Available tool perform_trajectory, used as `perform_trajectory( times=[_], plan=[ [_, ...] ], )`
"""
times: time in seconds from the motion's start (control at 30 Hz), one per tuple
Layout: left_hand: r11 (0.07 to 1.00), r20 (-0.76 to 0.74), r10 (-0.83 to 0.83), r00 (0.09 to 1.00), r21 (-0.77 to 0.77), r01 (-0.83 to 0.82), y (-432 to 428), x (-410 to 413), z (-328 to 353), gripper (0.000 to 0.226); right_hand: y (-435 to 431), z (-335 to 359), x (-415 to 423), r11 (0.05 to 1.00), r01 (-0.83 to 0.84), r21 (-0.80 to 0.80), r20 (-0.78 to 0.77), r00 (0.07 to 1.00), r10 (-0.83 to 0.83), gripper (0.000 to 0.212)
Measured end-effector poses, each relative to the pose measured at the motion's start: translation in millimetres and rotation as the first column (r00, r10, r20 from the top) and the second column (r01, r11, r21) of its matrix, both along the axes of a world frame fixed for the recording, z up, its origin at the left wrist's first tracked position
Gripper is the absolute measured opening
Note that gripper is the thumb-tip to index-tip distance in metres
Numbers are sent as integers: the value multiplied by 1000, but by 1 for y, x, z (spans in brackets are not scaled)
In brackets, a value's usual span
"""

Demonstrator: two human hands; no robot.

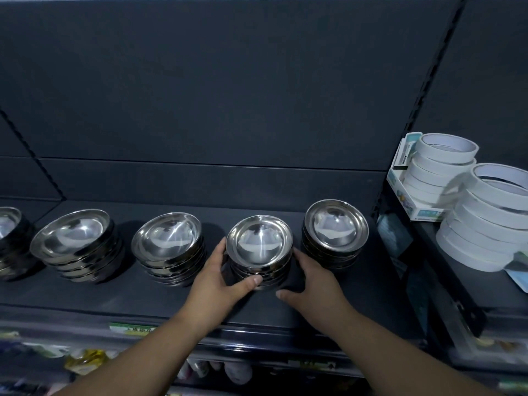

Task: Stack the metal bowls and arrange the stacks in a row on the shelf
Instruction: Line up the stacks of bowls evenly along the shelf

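Note:
Several stacks of shiny metal bowls stand in a row on the dark shelf (pixel 120 292). My left hand (pixel 220 277) grips the left side of the fourth stack (pixel 259 242), thumb pressed on its front. My right hand (pixel 310 281) cups that stack's right side, fingers behind it, thumb lying on the shelf in front. Another stack (pixel 336 225) stands just to the right. To the left are a tilted stack (pixel 168 238), a wider stack (pixel 75 234), and a stack (pixel 10 224) cut off by the frame edge.
Stacks of white tape rolls (pixel 485 218) and a small white box (pixel 411 201) fill the neighbouring shelf on the right. A slotted upright (pixel 423 104) divides the two bays. Below the shelf's front edge hang price labels (pixel 131 328) and packaged goods.

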State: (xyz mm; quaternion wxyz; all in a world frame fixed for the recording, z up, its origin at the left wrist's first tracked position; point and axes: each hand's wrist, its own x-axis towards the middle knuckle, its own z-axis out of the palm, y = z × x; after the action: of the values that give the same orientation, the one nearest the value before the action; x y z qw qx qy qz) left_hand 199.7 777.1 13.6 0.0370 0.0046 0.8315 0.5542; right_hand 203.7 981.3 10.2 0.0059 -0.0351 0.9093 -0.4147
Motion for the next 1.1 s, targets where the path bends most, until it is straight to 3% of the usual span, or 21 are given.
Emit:
perform_trajectory(
  times=[0.33,0.67,0.87,1.1],
  plan=[
    [998,-53,-24,998,58,27,-1,-7,-3,97,-4,6,0,999,36,-7,-70,997,-36,77],
    [995,-11,-8,1000,96,9,-3,-7,-14,111,-6,-2,3,997,68,-28,-37,997,-69,82],
    [995,6,-25,1000,92,25,3,-9,-27,96,-7,-6,7,999,41,-23,-33,999,-42,64],
    [998,30,-34,999,60,32,3,-13,-26,97,-2,-5,13,999,37,-10,-25,999,-37,73]
  ],
)
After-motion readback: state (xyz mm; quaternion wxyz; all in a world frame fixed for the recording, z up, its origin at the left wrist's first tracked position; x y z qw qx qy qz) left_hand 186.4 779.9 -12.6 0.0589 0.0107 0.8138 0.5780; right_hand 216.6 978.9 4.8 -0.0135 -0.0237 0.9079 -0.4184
